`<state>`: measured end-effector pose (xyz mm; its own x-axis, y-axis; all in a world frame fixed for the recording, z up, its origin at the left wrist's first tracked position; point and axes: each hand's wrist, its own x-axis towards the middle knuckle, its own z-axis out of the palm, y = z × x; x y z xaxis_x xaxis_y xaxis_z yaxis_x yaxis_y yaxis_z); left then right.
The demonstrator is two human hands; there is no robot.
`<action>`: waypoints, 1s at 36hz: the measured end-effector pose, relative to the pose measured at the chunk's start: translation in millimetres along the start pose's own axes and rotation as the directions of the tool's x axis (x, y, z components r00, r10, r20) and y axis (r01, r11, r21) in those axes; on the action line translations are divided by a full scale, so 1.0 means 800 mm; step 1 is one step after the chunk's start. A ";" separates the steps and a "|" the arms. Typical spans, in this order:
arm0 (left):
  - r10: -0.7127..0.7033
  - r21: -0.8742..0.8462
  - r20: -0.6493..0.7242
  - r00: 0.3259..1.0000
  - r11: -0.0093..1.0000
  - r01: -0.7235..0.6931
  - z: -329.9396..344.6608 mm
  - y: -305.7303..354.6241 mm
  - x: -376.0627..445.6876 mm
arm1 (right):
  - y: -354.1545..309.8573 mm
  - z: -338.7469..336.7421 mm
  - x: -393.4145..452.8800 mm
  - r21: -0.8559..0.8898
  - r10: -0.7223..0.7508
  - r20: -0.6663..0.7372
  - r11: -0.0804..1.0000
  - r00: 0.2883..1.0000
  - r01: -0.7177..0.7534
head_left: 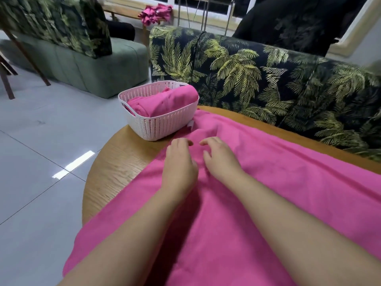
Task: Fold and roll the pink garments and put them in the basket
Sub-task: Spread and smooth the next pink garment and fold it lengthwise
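My left hand (179,164) and right hand (221,159) rest side by side on the pink garment (268,182) spread over the round wooden counter (115,168). My fingers (183,142) are loosely bent, tips touching the cloth, gripping nothing that I can see. Just beyond them sits the white basket (162,124), touching the garment's far edge, with a rolled pink garment (165,102) inside. Behind stands a palm-print sofa (268,79); more pink clothes (155,13) lie on a far bench, over grey floor tiles (41,141)
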<state>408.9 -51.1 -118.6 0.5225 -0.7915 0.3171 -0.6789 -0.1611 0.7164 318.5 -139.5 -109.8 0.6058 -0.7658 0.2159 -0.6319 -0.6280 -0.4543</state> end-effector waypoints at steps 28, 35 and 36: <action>0.017 0.396 -0.034 0.999 0.918 -0.002 0.066 -0.020 0.022 | 0.092 0.025 0.252 -0.197 0.138 0.098 0.973 0.986 -0.117; -0.151 0.489 -0.171 0.974 0.845 0.216 0.035 -0.042 0.040 | 0.093 0.033 0.262 -0.106 0.182 0.060 0.979 0.981 -0.175; -0.164 0.499 -0.177 0.970 0.835 0.233 0.032 -0.045 0.042 | 0.094 0.033 0.262 -0.110 0.198 0.045 0.975 0.979 -0.192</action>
<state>437.3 -87.0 -149.6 0.7101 -0.6369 0.3002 -0.7026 -0.6129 0.3616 410.9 -343.5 -121.9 0.4898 -0.8678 0.0831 -0.7858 -0.4808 -0.3891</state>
